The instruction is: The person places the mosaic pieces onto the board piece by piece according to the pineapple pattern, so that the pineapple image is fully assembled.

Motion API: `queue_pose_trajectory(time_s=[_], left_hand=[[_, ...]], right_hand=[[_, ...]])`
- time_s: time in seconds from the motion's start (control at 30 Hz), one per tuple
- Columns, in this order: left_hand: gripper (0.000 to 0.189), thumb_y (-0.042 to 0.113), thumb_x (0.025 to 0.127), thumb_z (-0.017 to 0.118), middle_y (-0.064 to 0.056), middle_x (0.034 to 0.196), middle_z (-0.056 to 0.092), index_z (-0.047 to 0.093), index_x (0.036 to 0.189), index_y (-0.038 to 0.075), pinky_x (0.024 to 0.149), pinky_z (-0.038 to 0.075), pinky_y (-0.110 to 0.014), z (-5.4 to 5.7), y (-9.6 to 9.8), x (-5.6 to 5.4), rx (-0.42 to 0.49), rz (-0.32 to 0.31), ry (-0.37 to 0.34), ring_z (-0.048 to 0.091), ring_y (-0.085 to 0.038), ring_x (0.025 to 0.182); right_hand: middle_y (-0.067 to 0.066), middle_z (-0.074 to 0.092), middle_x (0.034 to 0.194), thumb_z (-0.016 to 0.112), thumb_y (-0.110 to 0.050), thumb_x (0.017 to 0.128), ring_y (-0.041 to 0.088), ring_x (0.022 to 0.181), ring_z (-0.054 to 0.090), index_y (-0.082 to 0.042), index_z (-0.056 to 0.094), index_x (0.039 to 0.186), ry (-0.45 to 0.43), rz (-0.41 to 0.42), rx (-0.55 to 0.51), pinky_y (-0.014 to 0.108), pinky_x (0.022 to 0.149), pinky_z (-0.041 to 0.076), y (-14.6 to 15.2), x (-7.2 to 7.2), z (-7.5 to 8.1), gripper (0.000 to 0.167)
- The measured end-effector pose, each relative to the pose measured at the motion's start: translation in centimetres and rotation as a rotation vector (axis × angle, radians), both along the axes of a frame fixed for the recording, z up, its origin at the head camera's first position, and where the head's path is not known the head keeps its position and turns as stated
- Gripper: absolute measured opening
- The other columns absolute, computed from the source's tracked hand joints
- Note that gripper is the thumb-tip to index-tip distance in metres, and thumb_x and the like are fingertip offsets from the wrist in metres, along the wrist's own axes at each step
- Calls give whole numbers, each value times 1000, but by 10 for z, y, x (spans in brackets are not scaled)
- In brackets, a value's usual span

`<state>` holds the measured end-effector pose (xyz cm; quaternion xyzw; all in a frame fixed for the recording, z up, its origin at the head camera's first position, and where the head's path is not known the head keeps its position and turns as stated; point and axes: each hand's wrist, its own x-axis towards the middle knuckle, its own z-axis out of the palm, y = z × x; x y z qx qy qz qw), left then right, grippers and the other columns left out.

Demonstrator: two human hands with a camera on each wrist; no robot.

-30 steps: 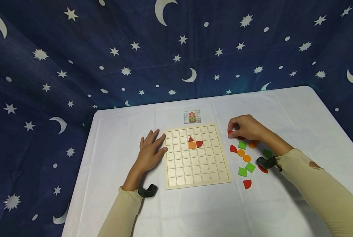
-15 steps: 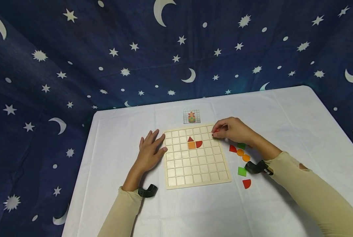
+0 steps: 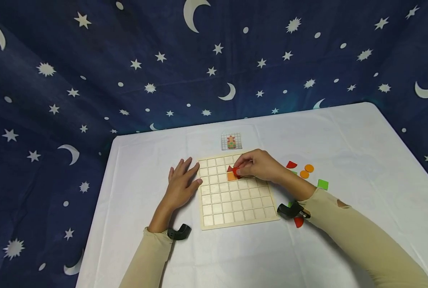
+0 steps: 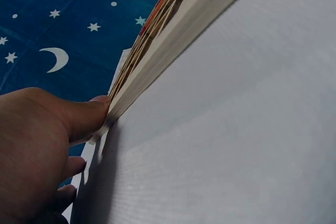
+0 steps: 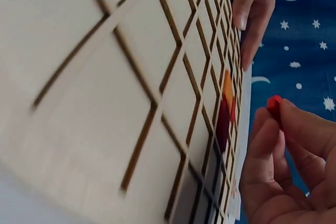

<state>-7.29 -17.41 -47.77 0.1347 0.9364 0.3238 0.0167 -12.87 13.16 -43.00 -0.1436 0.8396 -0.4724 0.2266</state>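
A pale wooden grid board [image 3: 221,209] lies on the white table. My left hand [image 3: 181,183] rests beside its left edge with fingers spread, the thumb touching the rim in the left wrist view. Above the middle of the board, my right hand [image 3: 259,165] pinches a small red piece [image 5: 274,104] between thumb and fingers; its full shape is covered by them. Close below sit an orange square [image 3: 231,176] and a red triangle [image 3: 229,169] in the grid. A red quarter-circle [image 5: 224,121] lies beside the square, mostly hidden by the right hand in the head view.
Behind the board is a printed pattern card [image 3: 231,141]. Loose pieces are scattered to the right, among them a red piece [image 3: 291,164], orange discs [image 3: 309,168], a green square [image 3: 323,184] and another red piece [image 3: 298,222]. The right forearm hides others.
My right hand has travelled left from the loose pieces to over the board's middle, carrying the red piece. My left hand has stayed at the board's edge.
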Motion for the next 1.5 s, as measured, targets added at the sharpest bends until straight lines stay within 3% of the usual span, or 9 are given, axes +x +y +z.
queue_pose_trajectory(time_s=[0.17,0.5,0.8,1.23,1.5], left_hand=[[57,33,100,64,-15,167,31,50,152,12,122,3,-68,0,2,-1,-8,-4,2,15,-40,158],[57,33,100,65,-15,166,32,51,151,13,123,3,-67,0,2,-1,-7,1,1,16,-40,158],[58,34,100,65,-15,166,32,51,151,12,122,4,-68,-1,1,-1,-19,3,6,16,-41,158],[58,33,99,66,-16,166,31,51,151,12,122,4,-68,-1,-1,-1,-20,7,8,16,-41,158],[57,32,100,64,-17,165,33,51,151,11,121,4,-68,-3,-1,-1,-1,4,23,17,-42,157]], right_hand=[[-1,76,90,82,-13,85,14,84,69,-16,80,96,46,14,-23,32,79,54,-16,1,-6,11],[-8,72,74,79,-11,86,12,73,63,-19,80,84,188,30,84,31,72,50,-42,3,-15,8],[-8,73,80,81,-17,87,12,83,62,-20,81,81,298,58,193,30,73,49,-51,7,-14,6],[-9,73,82,84,-25,86,13,86,61,-20,82,85,286,83,192,34,78,49,-50,5,-16,5],[-6,76,91,81,-18,87,13,82,65,-17,82,95,169,76,47,33,73,51,-30,1,-6,8]])
